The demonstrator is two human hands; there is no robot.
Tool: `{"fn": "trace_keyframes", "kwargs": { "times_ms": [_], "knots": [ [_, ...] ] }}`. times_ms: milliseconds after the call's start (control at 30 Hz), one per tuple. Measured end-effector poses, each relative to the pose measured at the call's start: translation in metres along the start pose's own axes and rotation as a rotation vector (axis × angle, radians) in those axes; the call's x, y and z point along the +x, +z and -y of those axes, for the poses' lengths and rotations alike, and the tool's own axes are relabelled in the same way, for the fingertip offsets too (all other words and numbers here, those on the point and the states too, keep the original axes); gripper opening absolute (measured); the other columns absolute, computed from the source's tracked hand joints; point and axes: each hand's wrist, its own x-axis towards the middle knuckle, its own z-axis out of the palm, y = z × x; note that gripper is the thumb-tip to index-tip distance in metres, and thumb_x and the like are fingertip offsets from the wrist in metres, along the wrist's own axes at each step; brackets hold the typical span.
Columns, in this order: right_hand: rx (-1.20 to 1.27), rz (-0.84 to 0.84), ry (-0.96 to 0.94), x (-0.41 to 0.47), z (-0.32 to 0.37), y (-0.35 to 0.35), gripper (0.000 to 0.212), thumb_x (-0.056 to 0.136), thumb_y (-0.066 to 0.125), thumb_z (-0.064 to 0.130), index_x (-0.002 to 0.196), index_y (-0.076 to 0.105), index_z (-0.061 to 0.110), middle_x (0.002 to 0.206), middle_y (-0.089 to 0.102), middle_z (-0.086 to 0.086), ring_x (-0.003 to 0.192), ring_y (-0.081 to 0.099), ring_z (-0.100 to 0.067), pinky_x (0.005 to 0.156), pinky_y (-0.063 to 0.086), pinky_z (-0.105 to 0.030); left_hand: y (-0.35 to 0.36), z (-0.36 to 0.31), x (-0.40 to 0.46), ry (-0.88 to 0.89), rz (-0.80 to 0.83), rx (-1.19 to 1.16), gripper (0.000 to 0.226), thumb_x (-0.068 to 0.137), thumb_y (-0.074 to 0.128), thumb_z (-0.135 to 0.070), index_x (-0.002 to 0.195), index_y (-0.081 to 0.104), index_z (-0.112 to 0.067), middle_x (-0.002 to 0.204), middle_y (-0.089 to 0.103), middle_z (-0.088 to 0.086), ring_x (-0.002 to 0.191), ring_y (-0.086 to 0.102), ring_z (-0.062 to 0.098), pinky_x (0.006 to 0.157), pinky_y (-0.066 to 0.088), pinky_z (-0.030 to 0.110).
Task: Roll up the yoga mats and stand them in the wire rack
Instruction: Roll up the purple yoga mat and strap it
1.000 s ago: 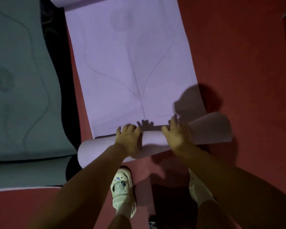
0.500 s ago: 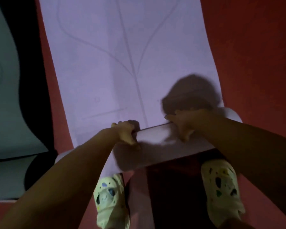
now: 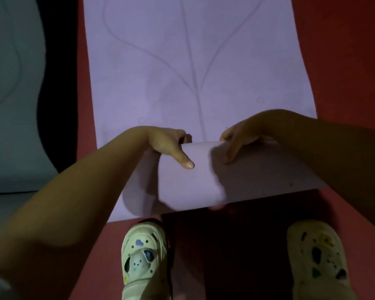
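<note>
fingers (image 3: 183,160) of the left hand (image 3: 168,142) and right hand (image 3: 241,137) curl over the lilac yoga mat's (image 3: 193,61) rolled end, gripping it on the red floor (image 3: 344,50).

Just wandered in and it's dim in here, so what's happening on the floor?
A person is bent over a purple mat on the red floor, rolling it up from the near end. The left hand and right hand both grip the roll, fingers curled over its top edge; most of the mat lies flat beyond. A grey-green mat lies unrolled to the left. No rack is in view.
</note>
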Motion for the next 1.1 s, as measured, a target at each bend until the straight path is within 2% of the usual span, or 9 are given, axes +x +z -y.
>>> {"fn": "trace_keyframes", "kwargs": {
  "times_ms": [100, 200, 267, 367, 533, 667, 833, 967, 1100],
  "knots": [
    [-0.294, -0.297, -0.001, -0.012, 0.004, 0.001, 0.072, 0.059, 0.084, 0.05, 0.115, 0.051, 0.02, 0.11, 0.052, 0.002, 0.099, 0.054, -0.02, 0.082, 0.047, -0.032, 0.01, -0.007, -0.023, 0.022, -0.157, 0.006, 0.052, 0.066, 0.084, -0.038, 0.107, 0.056, -0.023, 0.104, 0.063, -0.007, 0.095, 0.062, 0.01, 0.087, 0.051, 0.028],
    [-0.523, -0.588, -0.071, -0.032, 0.005, 0.012, 0.082, 0.052, 0.081, 0.063, 0.111, 0.044, 0.021, 0.111, 0.05, -0.004, 0.104, 0.052, -0.025, 0.08, 0.041, -0.033, 0.014, -0.019, -0.052, 0.053, -0.249, -0.049, 0.043, 0.07, 0.083, -0.03, 0.105, 0.058, -0.022, 0.089, 0.063, -0.01, 0.076, 0.06, 0.004, 0.068, 0.047, 0.018],
    [-0.589, -0.729, -0.147, -0.055, 0.007, 0.022, 0.077, 0.055, 0.08, 0.063, 0.103, 0.039, 0.018, 0.109, 0.051, -0.006, 0.103, 0.053, -0.028, 0.071, 0.035, -0.031, 0.016, -0.03, -0.081, 0.075, -0.351, -0.057, 0.04, 0.069, 0.084, -0.027, 0.099, 0.058, -0.023, 0.083, 0.062, -0.009, 0.068, 0.057, 0.005, 0.061, 0.044, 0.018],
    [-0.643, -0.906, -0.199, -0.107, 0.017, 0.04, 0.072, 0.058, 0.078, 0.062, 0.093, 0.031, 0.02, 0.094, 0.052, -0.004, 0.097, 0.055, -0.03, 0.066, 0.032, -0.032, 0.027, -0.058, -0.139, 0.103, -0.561, 0.067, 0.042, 0.066, 0.085, -0.03, 0.095, 0.055, -0.023, 0.087, 0.058, -0.01, 0.077, 0.055, 0.007, 0.06, 0.043, 0.021],
    [-0.769, -1.171, -0.231, -0.216, 0.037, 0.084, 0.06, 0.073, 0.071, 0.054, 0.112, 0.046, 0.016, 0.112, 0.061, -0.01, 0.104, 0.056, -0.031, 0.066, 0.032, -0.032, 0.081, -0.111, -0.248, 0.194, -0.932, 0.221, 0.04, 0.072, 0.081, -0.025, 0.098, 0.05, -0.019, 0.085, 0.053, -0.005, 0.083, 0.05, 0.018, 0.063, 0.037, 0.028],
    [-0.828, -1.403, -0.261, -0.303, 0.039, 0.142, 0.047, 0.079, 0.065, 0.046, 0.11, 0.045, 0.017, 0.111, 0.062, -0.008, 0.102, 0.058, -0.031, 0.064, 0.031, -0.032, 0.143, -0.152, -0.338, 0.243, -1.142, 0.423, 0.043, 0.075, 0.077, -0.028, 0.106, 0.049, -0.016, 0.093, 0.052, -0.003, 0.084, 0.048, 0.021, 0.068, 0.036, 0.031],
    [-0.857, -1.495, -0.292, -0.382, 0.02, 0.241, 0.049, 0.079, 0.062, 0.051, 0.11, 0.042, 0.02, 0.114, 0.06, -0.004, 0.106, 0.058, -0.029, 0.066, 0.031, -0.033, 0.245, -0.175, -0.407, 0.33, -1.212, 0.57, 0.042, 0.077, 0.073, -0.032, 0.101, 0.044, -0.014, 0.09, 0.05, -0.004, 0.08, 0.046, 0.022, 0.063, 0.03, 0.034],
    [-0.872, -1.442, -0.346, -0.394, -0.01, 0.327, 0.056, 0.077, 0.054, 0.066, 0.109, 0.041, 0.022, 0.113, 0.059, 0.001, 0.106, 0.058, -0.026, 0.066, 0.032, -0.031, 0.323, -0.165, -0.418, 0.345, -1.098, 0.585, 0.038, 0.08, 0.068, -0.036, 0.098, 0.042, -0.017, 0.088, 0.052, -0.005, 0.082, 0.05, 0.022, 0.068, 0.037, 0.034],
    [-0.745, -1.279, -0.438, -0.365, -0.031, 0.381, 0.053, 0.08, 0.015, 0.077, 0.094, 0.035, 0.029, 0.104, 0.061, 0.003, 0.099, 0.059, -0.022, 0.065, 0.031, -0.031, 0.377, -0.144, -0.394, 0.277, -1.067, 0.677, 0.028, 0.086, 0.059, -0.037, 0.092, 0.035, -0.025, 0.1, 0.055, -0.004, 0.096, 0.053, 0.021, 0.067, 0.03, 0.03]
  ]
}}
